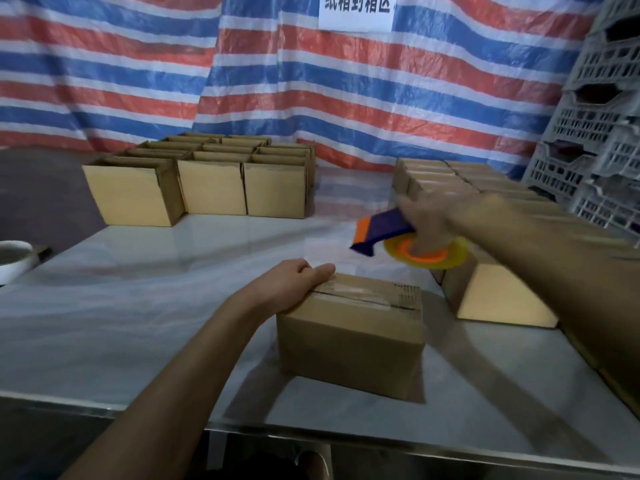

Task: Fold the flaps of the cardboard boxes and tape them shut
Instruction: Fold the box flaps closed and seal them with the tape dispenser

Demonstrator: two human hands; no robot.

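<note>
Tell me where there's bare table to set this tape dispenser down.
Bare tabletop lies left of the taped box, out to the white bowl, and between that box and the open boxes behind. Right side: crowded with closed boxes.

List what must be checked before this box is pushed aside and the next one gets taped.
1. Flaps of the near box folded flat: ok.
2. Tape strip along the top seam: ok; whether it runs down the ends, cannot tell.
3. Left hand steadying the box: ok, it rests on the top's left edge.
4. Tape dispenser clear of the box: ok, the right hand grips it above the table.
5. Tape cut free from the roll: cannot tell, blurred.
6. Open boxes ready to tape: ok, at the back left.
</note>
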